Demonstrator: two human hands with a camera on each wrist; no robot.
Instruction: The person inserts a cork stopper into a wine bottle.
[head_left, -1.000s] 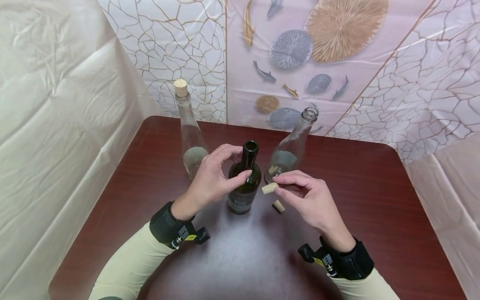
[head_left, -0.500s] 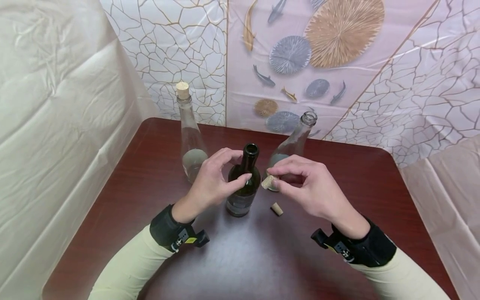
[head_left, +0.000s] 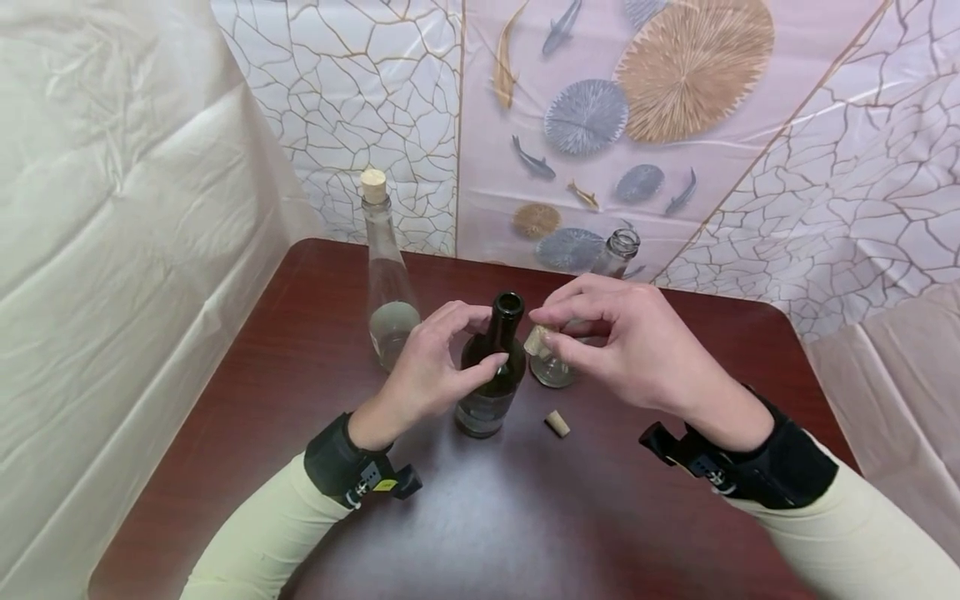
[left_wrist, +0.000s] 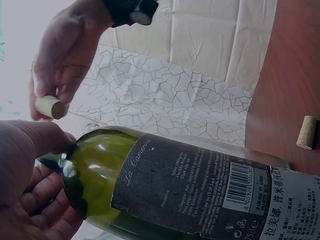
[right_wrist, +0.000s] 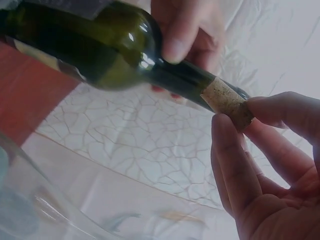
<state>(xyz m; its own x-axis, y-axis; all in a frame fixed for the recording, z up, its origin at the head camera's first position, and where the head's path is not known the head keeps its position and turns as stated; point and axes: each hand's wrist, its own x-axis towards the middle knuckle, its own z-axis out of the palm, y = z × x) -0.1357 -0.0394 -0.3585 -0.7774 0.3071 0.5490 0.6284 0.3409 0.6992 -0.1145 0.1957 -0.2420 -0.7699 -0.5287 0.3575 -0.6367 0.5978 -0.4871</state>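
A dark green wine bottle (head_left: pixel 483 408) stands upright on the table, its mouth uncovered. Around its neck and shoulder curl the thumb and fingers of my left hand (head_left: pixel 431 367). My right hand (head_left: pixel 645 346) pinches a small pale cork (head_left: pixel 536 340) between thumb and fingertips, just right of the bottle's neck. In the right wrist view that cork (right_wrist: pixel 227 103) overlaps the neck near the mouth. From the left wrist, the bottle's dark printed label (left_wrist: pixel 200 185) shows, with the cork (left_wrist: pixel 50 107) held beyond the neck.
A second cork (head_left: pixel 557 423) lies on the table (head_left: pixel 480 525) right of the green bottle. Behind left stands a clear bottle (head_left: pixel 386 279) topped by a cork stopper (head_left: pixel 372 185). Another clear bottle (head_left: pixel 622 246), uncorked, is partly hidden behind my right hand. Patterned sheeting (head_left: pixel 345 100) hangs behind the table.
My right hand has risen with the cork, from beside the bottle's body to nearer its neck, and now covers more of the clear bottle. My left hand keeps its grip.
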